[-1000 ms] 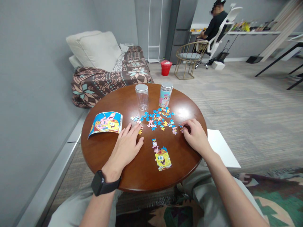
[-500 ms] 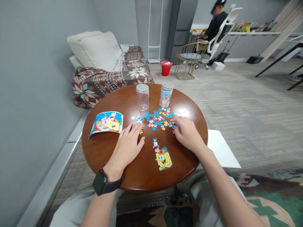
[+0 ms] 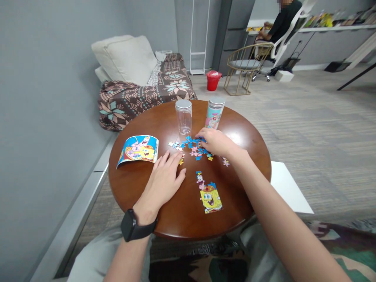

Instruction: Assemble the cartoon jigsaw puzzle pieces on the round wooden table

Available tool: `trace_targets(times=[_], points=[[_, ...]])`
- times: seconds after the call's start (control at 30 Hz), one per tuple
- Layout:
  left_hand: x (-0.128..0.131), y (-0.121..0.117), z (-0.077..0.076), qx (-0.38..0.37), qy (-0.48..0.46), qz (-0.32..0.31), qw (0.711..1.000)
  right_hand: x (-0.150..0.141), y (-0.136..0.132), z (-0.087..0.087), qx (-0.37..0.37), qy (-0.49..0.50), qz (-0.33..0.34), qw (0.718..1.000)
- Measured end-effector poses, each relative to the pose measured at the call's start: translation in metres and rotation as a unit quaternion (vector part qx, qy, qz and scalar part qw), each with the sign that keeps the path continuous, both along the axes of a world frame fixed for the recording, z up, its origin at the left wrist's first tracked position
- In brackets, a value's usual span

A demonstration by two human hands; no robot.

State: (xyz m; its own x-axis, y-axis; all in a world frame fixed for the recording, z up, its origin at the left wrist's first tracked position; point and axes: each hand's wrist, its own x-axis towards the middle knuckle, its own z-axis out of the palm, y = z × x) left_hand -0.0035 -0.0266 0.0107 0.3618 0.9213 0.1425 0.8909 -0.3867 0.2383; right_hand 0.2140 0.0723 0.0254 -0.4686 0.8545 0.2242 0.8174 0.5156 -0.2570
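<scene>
In the head view, a round brown bench (image 3: pixel 179 223) carries a spread of loose puzzle pieces (image 3: pixel 194 150), mostly blue with some pink and yellow, scattered across its middle. The right hand (image 3: pixel 216 141) reaches over the far right part of this spread, palm down, its thumb and fingers bent toward the pieces; its grip is partly closed, and whether a piece is pinched in it I cannot tell. The left hand (image 3: pixel 166 176) lies palm down at the near left edge of the spread, fingers extended and slightly apart, its grip loose and holding nothing, with a yellow piece (image 3: pixel 181 161) just beside the fingertips. A black watch (image 3: pixel 136 226) circles the left wrist. Nearer the person, between the forearms, lies a joined puzzle section (image 3: pixel 210 197) showing a yellow cartoon face, with a narrow strip of pieces running up from its far left corner. A curved picture sheet (image 3: pixel 139 149) in blue, pink and yellow sits left of the left hand, just beside its fingers. Behind the pieces stand a clear jar (image 3: pixel 184 121) with a silver lid and, to its right, a printed canister (image 3: pixel 214 117), just beyond the right hand. A red bin (image 3: pixel 213 81) stands on the floor past the bench.
</scene>
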Motion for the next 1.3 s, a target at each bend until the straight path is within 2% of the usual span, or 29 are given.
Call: trace_targets(times=[0.2, 0.33, 0.4, 0.5, 0.63, 0.77, 0.93, 1.07, 1.3], points=[[0.000, 0.000, 0.000, -0.002, -0.006, -0.002, 1.000, 0.004, 0.025, 0.004, -0.035, -0.025, 0.009, 0.999], [0.000, -0.001, -0.002, 0.004, -0.014, 0.000, 1.000, 0.007, 0.027, 0.009, -0.066, 0.029, 0.019, 0.997], [0.001, -0.002, -0.001, 0.003, -0.018, 0.002, 1.000, 0.009, 0.015, 0.012, -0.088, 0.081, 0.019, 0.993], [0.002, -0.002, 0.001, 0.008, -0.036, 0.004, 0.999, 0.013, -0.016, 0.013, -0.125, 0.196, -0.001, 0.973], [0.003, -0.002, 0.007, 0.029, -0.099, -0.070, 0.992, 0.012, -0.058, 0.005, -0.161, 0.349, -0.009, 0.923], [0.004, -0.003, 0.012, 0.011, -0.116, -0.148, 0.982, 0.009, -0.078, -0.003, -0.224, 0.403, -0.005, 0.887], [0.005, -0.004, 0.014, -0.021, -0.087, -0.173, 0.981, 0.018, -0.087, -0.006, -0.291, 0.426, -0.002, 0.857], [0.005, -0.008, 0.016, -0.043, -0.073, -0.195, 0.977, 0.026, -0.090, -0.009, -0.301, 0.414, 0.009, 0.859], [0.003, -0.013, 0.015, -0.049, -0.070, -0.222, 0.971, 0.025, -0.091, -0.011, -0.268, 0.333, 0.039, 0.903]])
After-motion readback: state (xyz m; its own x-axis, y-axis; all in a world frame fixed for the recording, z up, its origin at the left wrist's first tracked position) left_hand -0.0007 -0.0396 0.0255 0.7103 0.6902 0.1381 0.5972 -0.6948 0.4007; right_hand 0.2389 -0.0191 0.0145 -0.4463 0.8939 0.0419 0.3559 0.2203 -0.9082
